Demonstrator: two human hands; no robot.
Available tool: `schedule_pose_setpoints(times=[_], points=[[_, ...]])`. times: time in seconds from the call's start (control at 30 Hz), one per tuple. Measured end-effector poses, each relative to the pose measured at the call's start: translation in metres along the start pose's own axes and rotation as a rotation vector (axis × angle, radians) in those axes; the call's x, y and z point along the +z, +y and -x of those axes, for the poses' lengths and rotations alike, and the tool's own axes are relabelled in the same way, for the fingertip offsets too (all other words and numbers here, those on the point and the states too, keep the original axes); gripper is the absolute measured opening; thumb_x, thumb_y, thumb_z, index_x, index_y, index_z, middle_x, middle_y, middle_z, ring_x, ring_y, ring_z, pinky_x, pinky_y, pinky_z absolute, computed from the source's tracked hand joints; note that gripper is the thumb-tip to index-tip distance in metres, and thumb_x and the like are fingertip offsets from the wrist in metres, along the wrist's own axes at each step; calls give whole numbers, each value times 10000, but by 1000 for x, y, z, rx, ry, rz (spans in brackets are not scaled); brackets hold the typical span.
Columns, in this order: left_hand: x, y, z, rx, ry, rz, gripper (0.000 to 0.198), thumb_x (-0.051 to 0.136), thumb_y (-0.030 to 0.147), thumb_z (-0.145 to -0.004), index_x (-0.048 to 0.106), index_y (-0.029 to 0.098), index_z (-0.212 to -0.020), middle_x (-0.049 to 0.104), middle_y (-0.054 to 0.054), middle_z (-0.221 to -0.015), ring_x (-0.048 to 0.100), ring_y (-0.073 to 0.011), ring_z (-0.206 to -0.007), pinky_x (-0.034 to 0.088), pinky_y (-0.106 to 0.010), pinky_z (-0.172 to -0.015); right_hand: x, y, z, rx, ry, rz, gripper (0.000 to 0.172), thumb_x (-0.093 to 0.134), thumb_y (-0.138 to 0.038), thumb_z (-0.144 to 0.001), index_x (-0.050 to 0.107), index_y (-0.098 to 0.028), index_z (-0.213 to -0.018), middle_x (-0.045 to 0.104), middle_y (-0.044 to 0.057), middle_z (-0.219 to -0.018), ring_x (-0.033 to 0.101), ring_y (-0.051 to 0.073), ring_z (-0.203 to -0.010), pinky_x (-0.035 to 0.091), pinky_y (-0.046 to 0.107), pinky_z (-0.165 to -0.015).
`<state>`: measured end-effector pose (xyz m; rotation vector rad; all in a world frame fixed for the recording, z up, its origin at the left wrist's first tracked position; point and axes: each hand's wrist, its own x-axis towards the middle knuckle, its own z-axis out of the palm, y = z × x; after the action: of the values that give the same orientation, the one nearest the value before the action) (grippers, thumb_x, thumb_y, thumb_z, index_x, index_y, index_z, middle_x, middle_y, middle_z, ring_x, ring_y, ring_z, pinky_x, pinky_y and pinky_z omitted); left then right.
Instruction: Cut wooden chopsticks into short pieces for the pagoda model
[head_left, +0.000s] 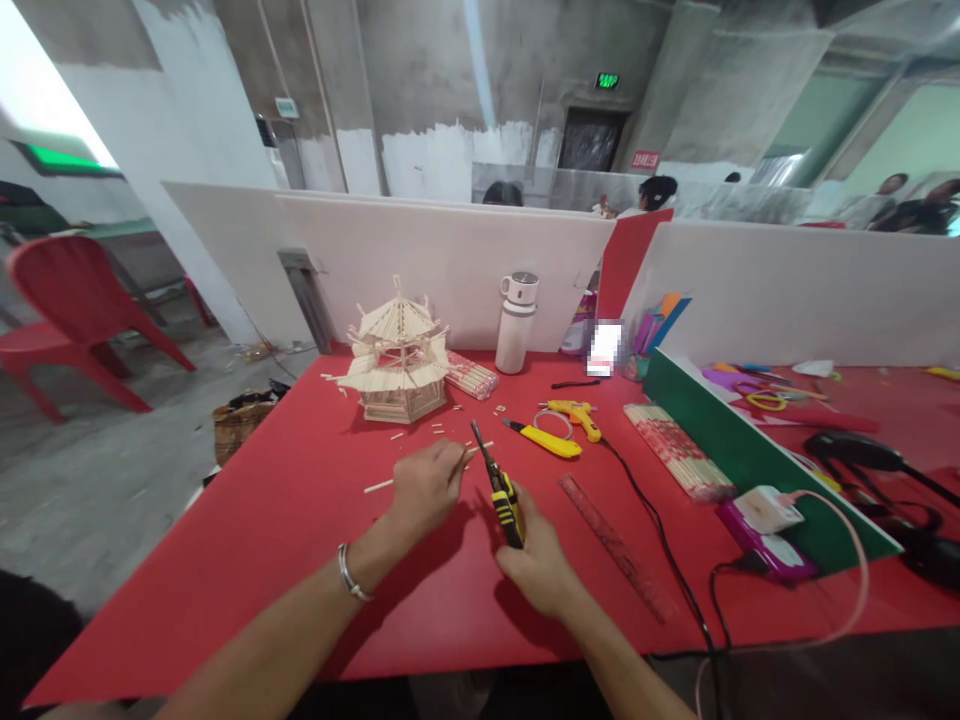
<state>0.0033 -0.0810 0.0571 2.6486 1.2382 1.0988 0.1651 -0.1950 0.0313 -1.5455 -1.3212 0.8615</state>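
Observation:
My left hand [424, 487], with a silver bangle at its wrist, is closed on a thin wooden stick [379, 486] above the red tabletop. One end of the stick sticks out to the left, the other toward the pliers. Yellow-and-black pliers [507, 508] are gripped in my right hand [541, 560], jaws pointing up and away. Whether the jaws touch the stick I cannot tell. Behind my left hand stands a pagoda-like model [401, 375] built of wooden sticks. Short stick offcuts [437, 431] lie scattered between it and my hands.
Beyond my right hand lie a yellow utility knife [551, 441], a corded glue gun [576, 414] and a clear ruler [615, 545]. Bundled sticks [679, 455] lie beside a green divider [757, 450]. A white bottle [516, 325] stands at the back. A power strip [769, 545] sits right.

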Motion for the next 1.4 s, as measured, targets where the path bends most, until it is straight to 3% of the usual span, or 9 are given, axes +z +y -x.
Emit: schedule_pose_setpoints(times=[0.2,0.4,0.57,0.77,1.0,1.17,1.4], points=[[-12,0,-11,-184,-226,421,434,454,393,-961,386,191,-582,321,50,-538,292,-107,-533,237,-260,-558,0,13,-1,-81,37,66,746,562,-92,-590,534,-220,-1325,657,74,-1201,617,271,-1093,475,402,-999],[-17,-15,-21,-257,-350,629,428,475,493,-908,446,185,-612,364,47,-574,327,-108,-583,282,-241,-572,-3,20,-20,-170,-7,144,762,586,-81,-607,516,-229,-1351,648,71,-1182,611,261,-1090,481,400,-980],[-18,-30,-26,-302,-414,696,464,506,568,-874,480,175,-630,377,46,-594,334,-105,-592,287,-241,-575,3,27,-43,-279,-12,182,793,598,-79,-608,476,-254,-1372,621,69,-1213,589,258,-1095,470,428,-998],[-33,-38,-37,-328,-431,712,514,544,633,-850,491,170,-632,332,60,-569,280,-92,-561,250,-234,-538,11,34,-69,-382,-49,201,845,590,-82,-628,397,-268,-1429,582,84,-1267,562,278,-1161,448,466,-1029],[-33,-54,-43,-282,-611,730,554,553,669,-861,508,166,-634,340,57,-560,281,-86,-543,237,-223,-505,15,39,-68,-371,-46,223,785,576,-87,-629,432,-223,-1389,582,102,-1241,552,299,-1164,444,494,-1023],[-24,-54,-44,-276,-578,719,512,522,615,-905,532,159,-672,388,45,-606,325,-94,-579,291,-224,-550,19,38,-65,-346,-26,174,780,564,-93,-638,420,-216,-1395,577,111,-1262,543,301,-1194,423,496,-1053],[-19,-29,-40,-259,-261,561,301,549,412,-936,627,143,-826,423,40,-650,369,-103,-607,313,-227,-577,18,36,-66,-294,-21,146,792,571,-102,-622,430,-218,-1393,592,102,-1221,565,297,-1152,441,481,-1033]])
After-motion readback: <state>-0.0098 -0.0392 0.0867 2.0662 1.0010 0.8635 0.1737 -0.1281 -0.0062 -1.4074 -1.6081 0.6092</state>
